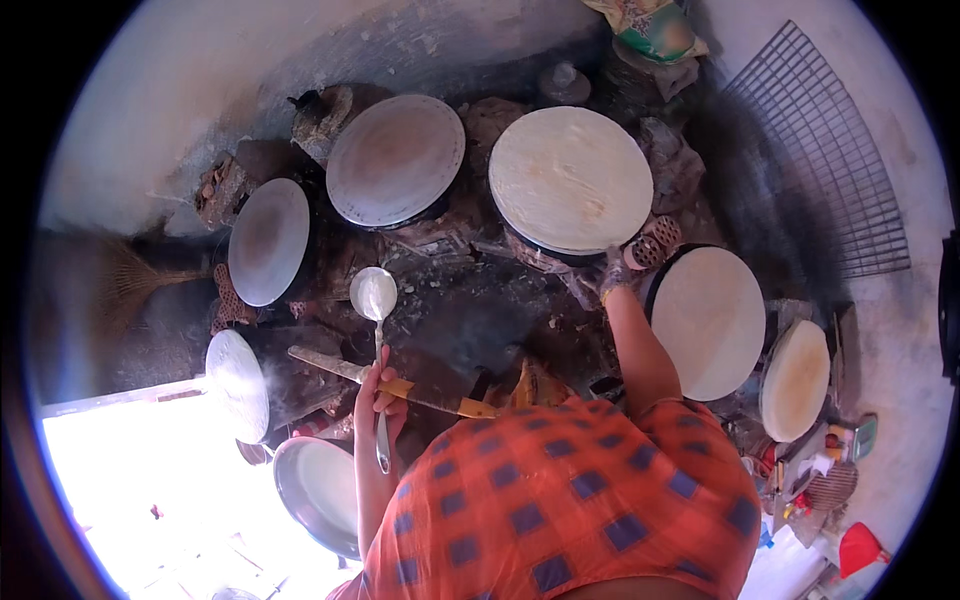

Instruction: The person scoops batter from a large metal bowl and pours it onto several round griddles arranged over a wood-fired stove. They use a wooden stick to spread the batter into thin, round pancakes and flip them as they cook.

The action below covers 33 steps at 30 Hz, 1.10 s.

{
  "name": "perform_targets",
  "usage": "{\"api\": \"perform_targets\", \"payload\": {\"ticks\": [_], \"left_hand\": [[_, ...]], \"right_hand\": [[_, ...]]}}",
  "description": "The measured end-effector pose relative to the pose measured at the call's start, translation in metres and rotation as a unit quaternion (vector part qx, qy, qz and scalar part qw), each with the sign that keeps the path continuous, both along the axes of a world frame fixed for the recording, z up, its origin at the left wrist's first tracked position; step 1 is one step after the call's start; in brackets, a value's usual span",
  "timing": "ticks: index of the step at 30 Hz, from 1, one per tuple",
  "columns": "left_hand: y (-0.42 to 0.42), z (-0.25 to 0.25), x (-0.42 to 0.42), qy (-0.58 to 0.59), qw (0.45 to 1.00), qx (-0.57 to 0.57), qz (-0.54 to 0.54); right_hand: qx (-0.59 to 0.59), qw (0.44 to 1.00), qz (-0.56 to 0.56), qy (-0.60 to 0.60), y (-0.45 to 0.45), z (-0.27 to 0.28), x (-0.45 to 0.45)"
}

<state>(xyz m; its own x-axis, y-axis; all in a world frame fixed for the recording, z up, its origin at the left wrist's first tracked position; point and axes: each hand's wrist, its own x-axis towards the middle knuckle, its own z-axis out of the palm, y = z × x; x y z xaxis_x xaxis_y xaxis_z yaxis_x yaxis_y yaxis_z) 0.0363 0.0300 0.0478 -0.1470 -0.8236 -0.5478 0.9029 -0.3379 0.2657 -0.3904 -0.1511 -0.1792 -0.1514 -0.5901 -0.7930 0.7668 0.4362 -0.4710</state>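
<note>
My left hand [384, 397] grips a long-handled metal ladle [373, 294], its bowl coated with white batter, and a flat wooden stick [330, 363] crosses the same hand. At the front lower edge of a round griddle covered by a pale flatbread [570, 178], my right hand [617, 274] touches or nearly touches the rim; its fingers are hard to make out. Just right of that hand are perforated clay bricks [652, 242]. Two bare round griddles [396, 160] [268, 241] stand to the left. On the right lie a griddle with a pale sheet [708, 322] and another browned at its middle [796, 381].
A basin of whitish liquid [319, 491] stands at lower left, below a white-coated griddle [237, 386]. A straw broom [142, 277] leans at far left. A wire grid [832, 157] rests against the right wall. Assorted items, among them a red object [859, 550], lie at lower right.
</note>
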Motion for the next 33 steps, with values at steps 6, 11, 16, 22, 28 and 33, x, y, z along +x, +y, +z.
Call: {"api": "perform_targets", "payload": {"ticks": [6,11,16,22,28,33], "left_hand": [[-0.006,0.007,-0.015,-0.002,1.000,-0.007,-0.024],[0.016,-0.014,-0.018,-0.031,0.998,0.004,0.047],[0.079,-0.108,-0.003,-0.211,0.972,0.037,0.099],[0.190,-0.080,0.026,0.012,0.938,0.070,0.340],[0.379,-0.138,0.026,0.131,0.814,-0.035,0.565],[0.470,-0.156,0.099,-0.296,0.827,0.262,0.401]], "right_hand": [[0.008,0.994,-0.110,0.013,0.000,-0.048,0.011],[0.015,0.911,0.235,0.339,0.042,0.009,0.115],[-0.343,0.425,0.829,0.119,0.092,0.158,0.278],[-0.327,0.544,0.771,0.049,0.176,0.128,0.353],[-0.219,0.501,0.832,0.095,0.222,0.129,0.412],[-0.430,0.194,0.840,0.268,0.305,0.104,0.516]]}}
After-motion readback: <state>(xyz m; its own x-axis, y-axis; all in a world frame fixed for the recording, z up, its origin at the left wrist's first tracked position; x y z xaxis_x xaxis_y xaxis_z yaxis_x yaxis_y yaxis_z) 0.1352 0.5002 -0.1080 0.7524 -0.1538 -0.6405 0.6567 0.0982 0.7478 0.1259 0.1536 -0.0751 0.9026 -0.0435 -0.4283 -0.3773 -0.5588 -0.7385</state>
